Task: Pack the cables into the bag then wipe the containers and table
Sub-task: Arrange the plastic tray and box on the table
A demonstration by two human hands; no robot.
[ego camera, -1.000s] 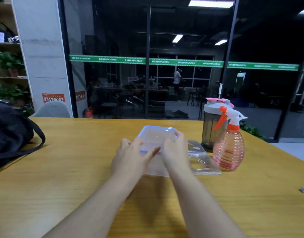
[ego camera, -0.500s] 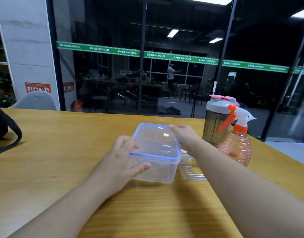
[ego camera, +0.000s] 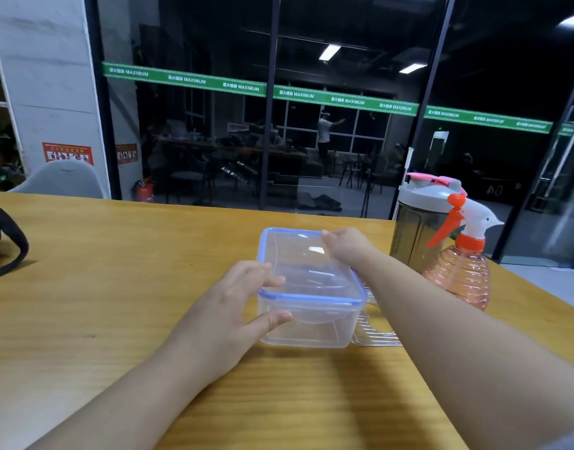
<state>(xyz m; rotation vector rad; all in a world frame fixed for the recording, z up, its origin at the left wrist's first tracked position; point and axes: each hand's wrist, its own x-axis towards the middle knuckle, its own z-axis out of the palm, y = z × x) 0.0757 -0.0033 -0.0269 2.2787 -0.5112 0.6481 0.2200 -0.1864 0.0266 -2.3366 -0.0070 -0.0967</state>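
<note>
Here both hands clasp the clear container (ego camera: pixel 311 287) on the table (ego camera: pixel 116 287): left hand (ego camera: pixel 233 306) gripping its near-left corner, right hand (ego camera: pixel 347 245) its far rim

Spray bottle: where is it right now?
In the head view the spray bottle stands on the table's far right, in front of the shaker, right of the container.

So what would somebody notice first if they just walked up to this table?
Probably the clear box with the blue-rimmed lid in the middle of the wooden table, held by the left hand and the right hand. Next, the pink spray bottle at the right, in front of a grey shaker bottle.
</note>
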